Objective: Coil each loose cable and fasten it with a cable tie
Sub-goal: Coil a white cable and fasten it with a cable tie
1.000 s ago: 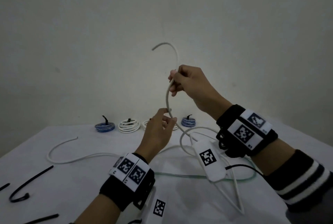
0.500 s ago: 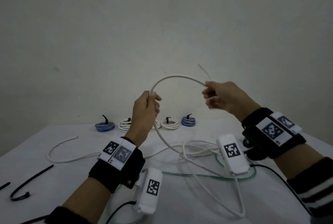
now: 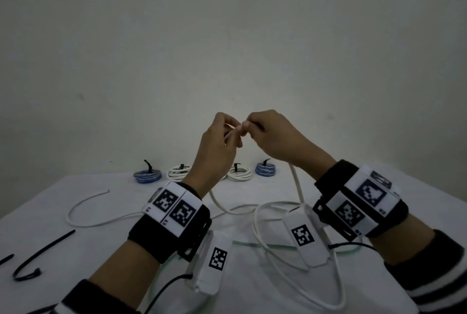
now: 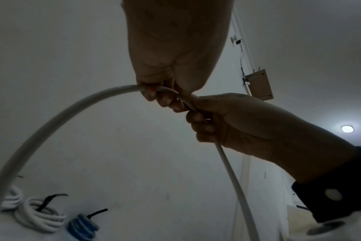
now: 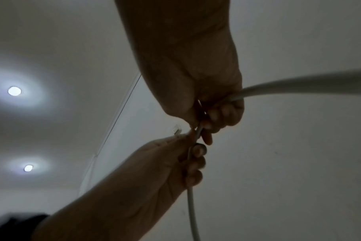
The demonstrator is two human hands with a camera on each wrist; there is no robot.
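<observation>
I hold a white cable (image 3: 296, 182) up above the table with both hands touching at chest height. My left hand (image 3: 233, 137) grips one stretch of it, and my right hand (image 3: 250, 128) pinches another stretch right beside it. In the left wrist view the cable (image 4: 52, 122) arcs out of my left hand (image 4: 155, 93) and drops down from my right hand (image 4: 198, 120). The right wrist view shows the cable (image 5: 299, 84) leaving my right hand (image 5: 206, 125) sideways, and my left hand (image 5: 194, 156) below. The rest of the cable lies in loose loops (image 3: 260, 227) on the table.
Several tied coils stand along the table's far edge: blue (image 3: 147, 176), white (image 3: 179, 171), white (image 3: 240, 174), blue (image 3: 265, 170). A loose black cable tie (image 3: 43, 250) lies at the front left. A thin greenish cable (image 3: 252, 243) runs under my wrists on the white table (image 3: 101, 275).
My hands were apart with an arch of cable between them. They have come together and now meet, closing that stretch into a loop.
</observation>
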